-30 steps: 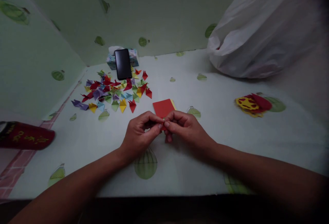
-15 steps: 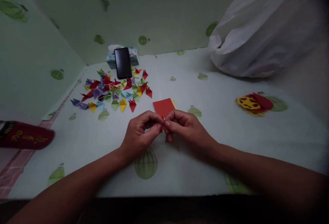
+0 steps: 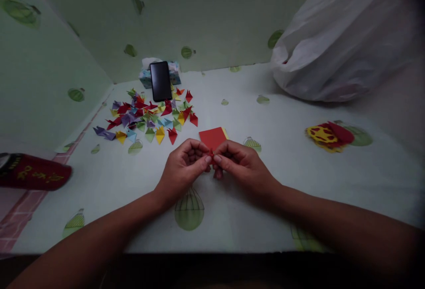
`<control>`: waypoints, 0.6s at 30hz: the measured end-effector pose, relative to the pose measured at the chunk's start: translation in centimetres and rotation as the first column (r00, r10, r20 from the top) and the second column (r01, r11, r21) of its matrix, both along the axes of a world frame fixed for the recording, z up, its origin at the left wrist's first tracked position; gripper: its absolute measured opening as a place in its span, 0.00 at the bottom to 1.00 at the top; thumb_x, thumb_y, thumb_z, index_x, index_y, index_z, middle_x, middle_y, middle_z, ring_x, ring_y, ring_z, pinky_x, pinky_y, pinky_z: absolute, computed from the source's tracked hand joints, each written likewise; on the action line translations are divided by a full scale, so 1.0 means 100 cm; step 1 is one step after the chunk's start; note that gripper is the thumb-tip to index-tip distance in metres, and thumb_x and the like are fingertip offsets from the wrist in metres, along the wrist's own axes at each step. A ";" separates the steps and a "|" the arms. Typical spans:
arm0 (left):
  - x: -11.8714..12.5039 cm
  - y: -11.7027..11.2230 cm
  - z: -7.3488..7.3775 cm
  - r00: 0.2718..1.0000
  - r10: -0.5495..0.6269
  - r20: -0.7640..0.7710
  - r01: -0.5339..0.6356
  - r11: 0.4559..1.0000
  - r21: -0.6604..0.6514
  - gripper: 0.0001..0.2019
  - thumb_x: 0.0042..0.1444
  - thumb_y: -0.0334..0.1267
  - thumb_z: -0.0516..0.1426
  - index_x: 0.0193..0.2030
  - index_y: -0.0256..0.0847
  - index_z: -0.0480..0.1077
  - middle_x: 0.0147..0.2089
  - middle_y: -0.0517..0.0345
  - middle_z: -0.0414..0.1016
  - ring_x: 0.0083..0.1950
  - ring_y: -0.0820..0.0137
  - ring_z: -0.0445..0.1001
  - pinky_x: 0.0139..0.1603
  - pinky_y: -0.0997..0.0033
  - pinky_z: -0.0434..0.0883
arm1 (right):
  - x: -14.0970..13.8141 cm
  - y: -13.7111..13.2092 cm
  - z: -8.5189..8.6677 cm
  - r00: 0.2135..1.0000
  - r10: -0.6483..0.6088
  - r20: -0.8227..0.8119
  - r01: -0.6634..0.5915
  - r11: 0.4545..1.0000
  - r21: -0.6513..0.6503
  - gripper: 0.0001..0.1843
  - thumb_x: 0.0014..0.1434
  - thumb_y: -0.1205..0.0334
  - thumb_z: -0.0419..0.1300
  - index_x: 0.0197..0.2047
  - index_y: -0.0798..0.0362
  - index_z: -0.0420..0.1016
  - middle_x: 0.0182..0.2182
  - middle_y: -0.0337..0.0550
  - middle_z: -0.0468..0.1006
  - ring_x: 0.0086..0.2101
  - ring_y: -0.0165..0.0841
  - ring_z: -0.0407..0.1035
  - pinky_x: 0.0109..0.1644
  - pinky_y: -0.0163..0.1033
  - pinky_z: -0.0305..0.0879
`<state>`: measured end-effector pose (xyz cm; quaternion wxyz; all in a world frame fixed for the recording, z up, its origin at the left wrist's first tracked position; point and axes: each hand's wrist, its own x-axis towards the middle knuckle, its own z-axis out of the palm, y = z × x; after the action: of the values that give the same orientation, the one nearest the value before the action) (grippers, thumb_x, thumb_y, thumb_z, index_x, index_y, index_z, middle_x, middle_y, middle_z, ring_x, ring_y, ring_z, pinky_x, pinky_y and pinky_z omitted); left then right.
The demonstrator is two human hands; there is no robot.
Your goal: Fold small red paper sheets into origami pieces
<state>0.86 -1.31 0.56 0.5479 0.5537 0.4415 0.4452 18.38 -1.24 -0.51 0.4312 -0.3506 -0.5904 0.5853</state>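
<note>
Between my two hands is a small piece of folded red paper (image 3: 211, 158), pinched from both sides; the fingers cover most of it. My left hand (image 3: 186, 163) is closed on its left side, thumb against forefinger. On the other side my right hand (image 3: 241, 160) grips it the same way. Just behind the fingers lies a stack of square paper (image 3: 212, 136), red on top with a yellow edge showing. To the left, a heap of small folded paper cranes (image 3: 142, 114) in several colours is spread over the table.
A black phone (image 3: 161, 81) leans on a tissue box (image 3: 175, 72) behind the cranes. A red can-like container (image 3: 36, 171) lies at the left edge. At right are yellow and red cut-out pieces (image 3: 323, 135) and a big white plastic bag (image 3: 332, 50) on the patterned tablecloth (image 3: 252, 218).
The fingers have shifted slightly on the folded red paper, and a small pointed tip now shows above them. The view has moved a little; the other things stay in place.
</note>
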 end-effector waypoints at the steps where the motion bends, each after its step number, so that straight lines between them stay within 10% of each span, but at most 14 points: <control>1: 0.000 0.000 0.000 1.000 -0.007 0.004 0.007 1.000 -0.012 0.07 0.53 0.35 0.64 0.36 0.37 0.71 0.29 0.61 0.74 0.29 0.75 0.75 0.32 0.75 0.74 | 0.000 0.000 0.000 1.000 -0.003 0.022 0.002 1.000 0.022 0.08 0.63 0.61 0.59 0.33 0.53 0.70 0.27 0.37 0.75 0.26 0.27 0.70 0.34 0.37 0.68; 18: 0.001 -0.004 -0.001 0.969 0.024 -0.247 0.003 0.994 0.108 0.05 0.53 0.36 0.61 0.32 0.37 0.70 0.28 0.59 0.73 0.29 0.74 0.71 0.30 0.73 0.69 | 0.002 0.002 -0.002 0.961 -0.124 0.247 0.060 0.966 0.252 0.07 0.61 0.64 0.58 0.30 0.55 0.71 0.24 0.38 0.73 0.26 0.29 0.66 0.31 0.36 0.61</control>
<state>0.98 -1.72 0.44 0.4553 0.6316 0.4848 0.3985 18.54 -1.05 -0.76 0.4161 -0.3965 -0.6920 0.4367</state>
